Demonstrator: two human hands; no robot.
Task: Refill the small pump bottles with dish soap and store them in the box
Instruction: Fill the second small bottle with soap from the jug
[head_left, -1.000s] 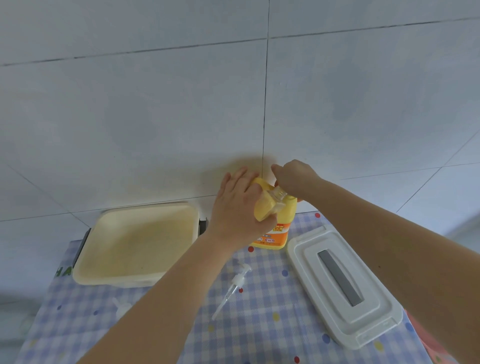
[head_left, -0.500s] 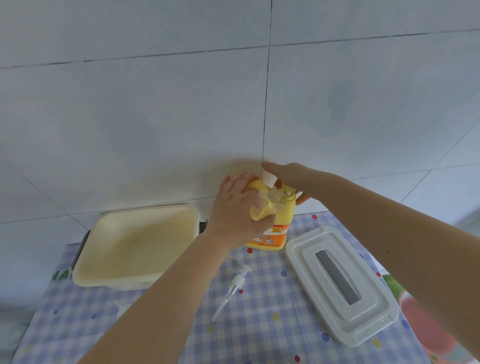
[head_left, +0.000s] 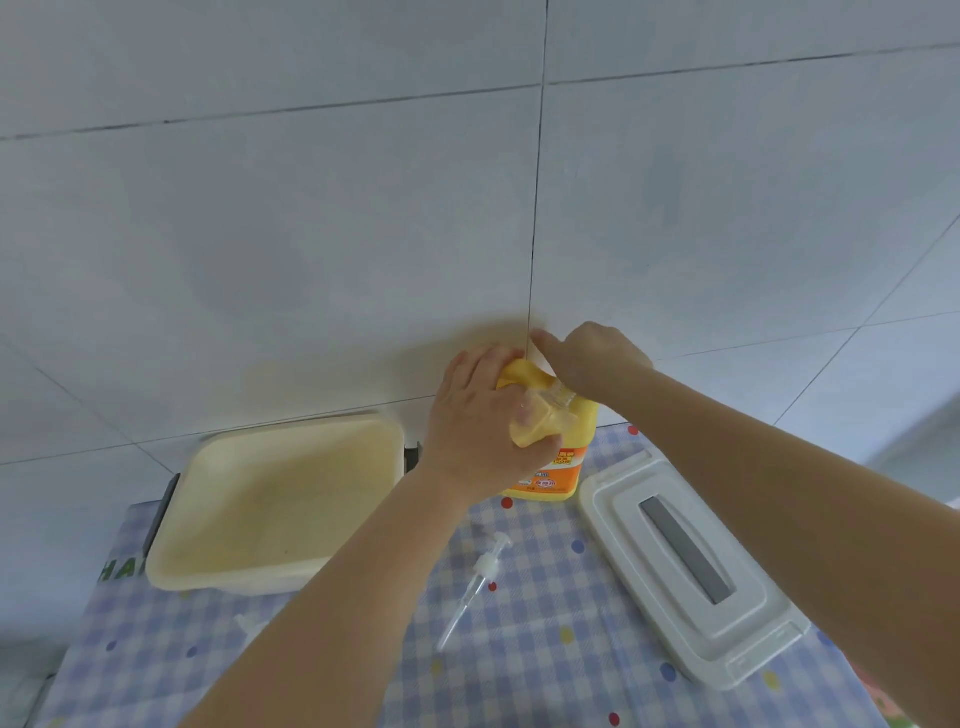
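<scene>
Filling step under way. Left hand (head_left: 480, 415) grips a small bottle (head_left: 540, 418), neck at the soap jug (head_left: 563, 441) at 12 o'clock. Right hand (head_left: 592, 353) curls over the jug's top; its grasp is hidden. Next: screw on the pump (head_left: 475, 584) lying at 6 o'clock, then box (head_left: 275, 501) at 9.

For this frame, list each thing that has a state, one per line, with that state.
Storage box: open, lid off, nothing visible inside.
Box lid: lying flat on the tablecloth, right of the jug.
Dish soap jug: upright at the wall.
Small bottle: pump off, gripped by the left hand against the jug.
Pump head: detached, lying on the tablecloth.
Right hand: at the jug's top; grip hidden.
</scene>
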